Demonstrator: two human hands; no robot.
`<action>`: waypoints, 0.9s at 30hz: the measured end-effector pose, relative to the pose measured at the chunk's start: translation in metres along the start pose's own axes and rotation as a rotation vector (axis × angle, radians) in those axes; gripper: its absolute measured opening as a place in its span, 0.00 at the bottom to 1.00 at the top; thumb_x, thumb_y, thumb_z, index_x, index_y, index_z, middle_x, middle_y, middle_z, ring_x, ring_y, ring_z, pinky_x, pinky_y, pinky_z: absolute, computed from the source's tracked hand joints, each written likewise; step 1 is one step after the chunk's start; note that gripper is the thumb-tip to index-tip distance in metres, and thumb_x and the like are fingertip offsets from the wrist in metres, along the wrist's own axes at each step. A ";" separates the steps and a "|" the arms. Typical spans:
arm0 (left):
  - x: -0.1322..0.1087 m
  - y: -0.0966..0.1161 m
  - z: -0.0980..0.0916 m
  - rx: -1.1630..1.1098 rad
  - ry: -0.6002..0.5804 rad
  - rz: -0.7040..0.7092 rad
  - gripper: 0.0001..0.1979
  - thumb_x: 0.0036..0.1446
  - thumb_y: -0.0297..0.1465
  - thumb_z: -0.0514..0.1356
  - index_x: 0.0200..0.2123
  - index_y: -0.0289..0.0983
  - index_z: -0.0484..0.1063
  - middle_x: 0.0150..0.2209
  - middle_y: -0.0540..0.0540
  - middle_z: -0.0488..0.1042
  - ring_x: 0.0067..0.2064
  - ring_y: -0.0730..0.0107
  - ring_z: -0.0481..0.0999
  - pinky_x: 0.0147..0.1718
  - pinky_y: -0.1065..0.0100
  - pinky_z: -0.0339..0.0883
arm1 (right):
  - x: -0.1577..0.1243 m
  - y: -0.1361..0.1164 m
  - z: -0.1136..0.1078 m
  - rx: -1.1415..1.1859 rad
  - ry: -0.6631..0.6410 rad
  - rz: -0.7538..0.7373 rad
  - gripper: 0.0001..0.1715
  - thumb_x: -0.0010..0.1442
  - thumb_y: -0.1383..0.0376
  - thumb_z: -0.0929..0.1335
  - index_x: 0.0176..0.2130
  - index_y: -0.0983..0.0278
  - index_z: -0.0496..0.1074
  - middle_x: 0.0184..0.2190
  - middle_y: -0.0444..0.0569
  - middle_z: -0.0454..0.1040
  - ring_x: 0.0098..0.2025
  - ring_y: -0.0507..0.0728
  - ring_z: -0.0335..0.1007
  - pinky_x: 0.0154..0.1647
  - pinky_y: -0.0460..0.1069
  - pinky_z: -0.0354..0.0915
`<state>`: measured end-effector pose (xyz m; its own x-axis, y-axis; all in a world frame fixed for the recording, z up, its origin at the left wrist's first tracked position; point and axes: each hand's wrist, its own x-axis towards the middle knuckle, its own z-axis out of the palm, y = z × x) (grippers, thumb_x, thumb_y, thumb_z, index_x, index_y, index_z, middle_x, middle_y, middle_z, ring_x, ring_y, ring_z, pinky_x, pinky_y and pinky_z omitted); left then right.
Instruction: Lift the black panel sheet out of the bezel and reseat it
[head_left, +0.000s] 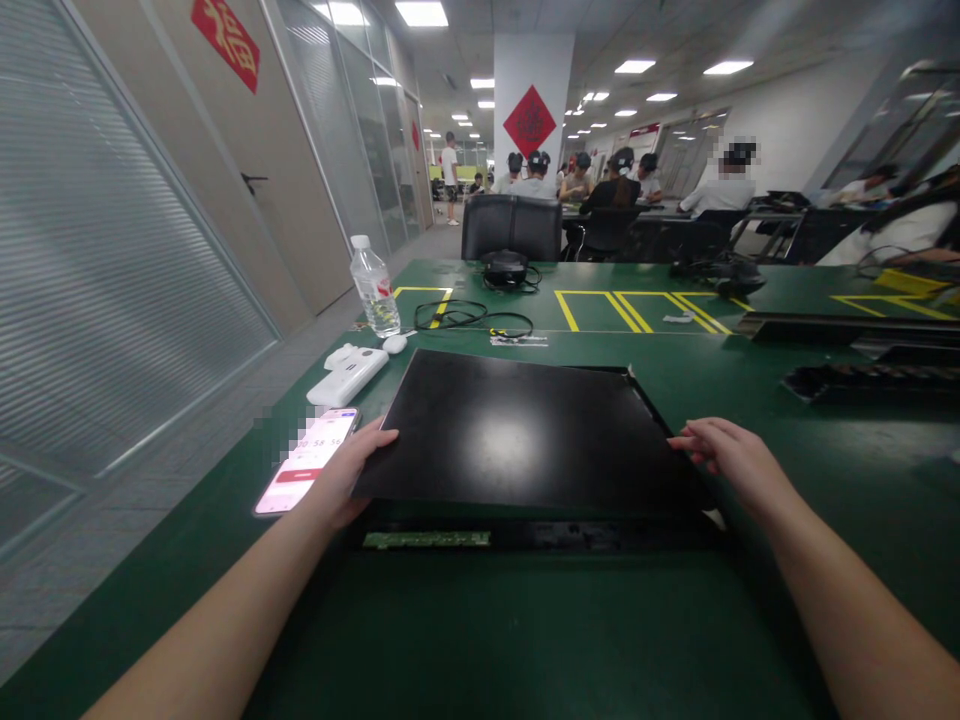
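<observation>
A flat black screen panel (495, 430) lies tilted over a thin black frame (607, 535), its near edge raised above the frame's near side. My left hand (358, 470) grips the panel's left edge, thumb on top and fingers underneath. At the right edge, my right hand (724, 452) has its fingers curled together, the fingertips pinching the panel's rim. A green circuit strip (427, 539) shows in the near side of the frame. The panel hides the frame's middle.
Left of the panel are a lit phone (307, 460), a white device (347, 377) and a water bottle (375, 288). A black cable (465, 315) and a black round device (505, 268) lie beyond. Dark strips (877, 380) rest at right on the green table (510, 640). People sit farther back.
</observation>
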<state>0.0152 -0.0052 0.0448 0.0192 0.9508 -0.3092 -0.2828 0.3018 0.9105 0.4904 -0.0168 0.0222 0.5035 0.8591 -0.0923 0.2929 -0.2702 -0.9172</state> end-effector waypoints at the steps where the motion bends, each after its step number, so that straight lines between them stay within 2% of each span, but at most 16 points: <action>1: 0.000 0.000 0.000 0.001 -0.009 0.001 0.26 0.49 0.32 0.75 0.53 0.42 0.82 0.40 0.42 0.88 0.36 0.50 0.88 0.29 0.65 0.77 | -0.001 0.000 0.000 -0.025 0.002 -0.013 0.19 0.49 0.48 0.72 0.34 0.59 0.77 0.35 0.56 0.85 0.32 0.60 0.72 0.29 0.52 0.63; 6: -0.001 0.001 0.003 -0.003 0.022 0.018 0.30 0.47 0.31 0.75 0.56 0.42 0.81 0.36 0.42 0.87 0.34 0.49 0.87 0.27 0.64 0.75 | -0.001 0.002 0.001 -0.168 0.005 -0.074 0.18 0.53 0.47 0.70 0.34 0.58 0.79 0.35 0.53 0.85 0.34 0.62 0.75 0.35 0.55 0.67; 11: 0.001 -0.001 0.003 0.040 0.029 0.067 0.26 0.46 0.30 0.76 0.52 0.41 0.84 0.38 0.42 0.88 0.36 0.50 0.87 0.27 0.66 0.75 | 0.000 0.006 0.000 -0.213 -0.012 -0.112 0.18 0.57 0.47 0.70 0.34 0.56 0.80 0.37 0.52 0.86 0.38 0.63 0.77 0.41 0.56 0.69; 17: 0.002 -0.002 0.003 0.055 0.045 0.125 0.29 0.44 0.31 0.76 0.53 0.40 0.84 0.41 0.40 0.88 0.41 0.46 0.88 0.30 0.65 0.77 | 0.001 0.009 0.000 -0.282 -0.010 -0.167 0.20 0.58 0.46 0.69 0.33 0.56 0.82 0.37 0.51 0.86 0.36 0.63 0.77 0.40 0.56 0.69; 27: 0.004 -0.005 -0.002 0.060 0.008 0.144 0.26 0.48 0.31 0.76 0.52 0.41 0.85 0.43 0.42 0.89 0.44 0.47 0.88 0.32 0.66 0.78 | 0.002 0.011 -0.001 -0.350 0.005 -0.201 0.19 0.58 0.46 0.69 0.32 0.55 0.82 0.35 0.50 0.85 0.36 0.64 0.77 0.38 0.56 0.69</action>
<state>0.0146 -0.0036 0.0382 -0.0247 0.9840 -0.1764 -0.2246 0.1664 0.9601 0.4951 -0.0183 0.0125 0.4119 0.9079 0.0785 0.6445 -0.2293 -0.7294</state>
